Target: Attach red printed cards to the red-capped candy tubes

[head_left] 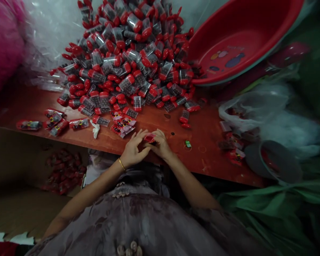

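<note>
Close to the table's front edge, my left hand and my right hand meet around a small red printed wrapper. The fingers of both hands are closed on it, and much of it is hidden by them. Just left of my hands lies a small pile of flat red printed wrappers. A crumpled white scrap rests beside it. Farther left are several wrapped red containers. Beyond my hands rises a large heap of clear tubes with red caps, holding dark little balls.
A red basin leans on the heap's right side. At the right stand a grey bowl and a clear plastic bag. A small green piece lies on the table. Below left, a cardboard box holds red packs.
</note>
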A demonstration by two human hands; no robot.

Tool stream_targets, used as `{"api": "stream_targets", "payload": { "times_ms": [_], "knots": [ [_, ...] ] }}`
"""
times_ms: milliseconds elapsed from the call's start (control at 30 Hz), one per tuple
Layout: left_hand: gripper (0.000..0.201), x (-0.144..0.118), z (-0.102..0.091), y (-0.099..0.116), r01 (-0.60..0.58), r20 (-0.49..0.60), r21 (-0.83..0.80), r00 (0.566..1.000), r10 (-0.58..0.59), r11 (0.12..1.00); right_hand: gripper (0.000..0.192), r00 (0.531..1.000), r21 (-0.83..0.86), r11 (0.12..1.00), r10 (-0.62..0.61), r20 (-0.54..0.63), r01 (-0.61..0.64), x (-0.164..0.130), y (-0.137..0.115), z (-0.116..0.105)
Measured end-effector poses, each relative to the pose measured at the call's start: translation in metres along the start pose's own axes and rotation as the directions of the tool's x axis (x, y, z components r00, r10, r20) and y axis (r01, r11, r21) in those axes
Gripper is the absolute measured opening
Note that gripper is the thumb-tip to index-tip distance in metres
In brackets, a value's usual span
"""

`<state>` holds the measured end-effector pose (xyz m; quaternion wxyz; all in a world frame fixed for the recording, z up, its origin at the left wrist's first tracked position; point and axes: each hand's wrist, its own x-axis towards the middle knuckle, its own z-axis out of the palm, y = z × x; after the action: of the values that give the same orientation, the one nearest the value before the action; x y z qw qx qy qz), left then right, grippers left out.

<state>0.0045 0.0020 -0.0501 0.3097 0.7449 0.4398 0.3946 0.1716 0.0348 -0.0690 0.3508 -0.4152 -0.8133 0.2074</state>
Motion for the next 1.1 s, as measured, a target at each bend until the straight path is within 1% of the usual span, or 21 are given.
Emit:
{"api": "stream_targets", "payload": {
  "times_ms": [100,167,267,367,433,533,600,667,767,867,900,967,1000,1033,1067,1100],
  "knots": [
    [0.031,0.007,-0.001,-0.002,0.014,-0.018,0.016,1.0,-0.014,1.0,0.02,0.999,-0.048,0.998,0.045,0.018,-0.044,-0.004,-0.004,-0.002],
    [0.026,0.01,-0.001,-0.004,0.01,-0.036,0.044,0.999,-0.008,0.999,0.022,0.997,-0.03,0.997,0.078,-0.005,-0.078,-0.009,-0.006,-0.005],
    [0.025,0.012,-0.001,-0.004,-0.01,-0.064,0.08,0.998,0.015,0.997,0.022,0.991,0.008,0.997,0.083,-0.103,-0.082,-0.015,-0.008,-0.011],
    [0.025,0.012,-0.001,-0.003,-0.018,-0.072,0.116,0.997,0.027,0.993,0.016,0.985,-0.027,0.999,0.033,-0.171,-0.038,-0.016,-0.011,-0.018],
    [0.026,0.013,-0.002,-0.003,-0.009,-0.059,0.136,0.998,0.017,0.991,0.012,0.983,-0.075,0.997,-0.004,-0.185,-0.01,-0.014,-0.016,-0.023],
    [0.027,0.015,-0.004,-0.003,0.027,-0.011,0.154,1.0,-0.025,0.988,0.012,0.985,-0.155,0.988,-0.045,-0.166,0.019,-0.009,-0.023,-0.028],
    [0.026,0.016,-0.005,-0.003,0.048,0.019,0.157,0.998,-0.052,0.986,0.013,0.986,-0.195,0.981,-0.043,-0.162,0.011,-0.007,-0.028,-0.029],
    [0.026,0.016,-0.005,-0.004,0.06,0.024,0.148,0.998,-0.064,0.987,0.014,0.985,-0.208,0.978,-0.027,-0.173,-0.01,-0.006,-0.03,-0.026],
    [0.025,0.018,-0.005,-0.004,0.067,0.018,0.124,0.997,-0.07,0.99,0.012,0.982,-0.19,0.981,-0.002,-0.19,-0.034,-0.007,-0.028,-0.017],
    [0.022,0.019,-0.005,-0.004,0.065,0.023,0.122,0.997,-0.069,0.99,0.013,0.986,-0.124,0.991,0.028,-0.166,-0.049,-0.012,-0.025,-0.009],
    [0.021,0.019,-0.005,-0.005,0.063,0.027,0.133,0.997,-0.067,0.989,0.012,0.987,-0.092,0.994,0.048,-0.155,-0.063,-0.013,-0.024,-0.008],
    [0.019,0.019,-0.004,-0.006,0.053,0.032,0.166,0.998,-0.059,0.985,0.005,0.984,-0.029,0.994,0.104,-0.146,-0.109,-0.013,-0.024,-0.01],
    [0.019,0.019,-0.004,-0.007,0.046,0.036,0.181,0.998,-0.054,0.982,0.011,0.982,-0.001,0.992,0.125,-0.138,-0.127,-0.012,-0.023,-0.013],
    [0.019,0.019,-0.004,-0.009,0.038,0.04,0.195,0.998,-0.047,0.98,0.022,0.984,0.025,0.992,0.129,-0.12,-0.127,-0.01,-0.023,-0.017],
    [0.02,0.018,-0.003,-0.01,0.031,0.041,0.208,0.998,-0.04,0.978,0.03,0.989,0.051,0.993,0.114,-0.094,-0.11,-0.007,-0.021,-0.02],
    [0.021,0.018,-0.003,-0.012,0.025,0.042,0.219,0.999,-0.035,0.975,0.035,0.995,0.077,0.994,0.082,-0.062,-0.077,-0.004,-0.018,-0.022]
  ]
}}
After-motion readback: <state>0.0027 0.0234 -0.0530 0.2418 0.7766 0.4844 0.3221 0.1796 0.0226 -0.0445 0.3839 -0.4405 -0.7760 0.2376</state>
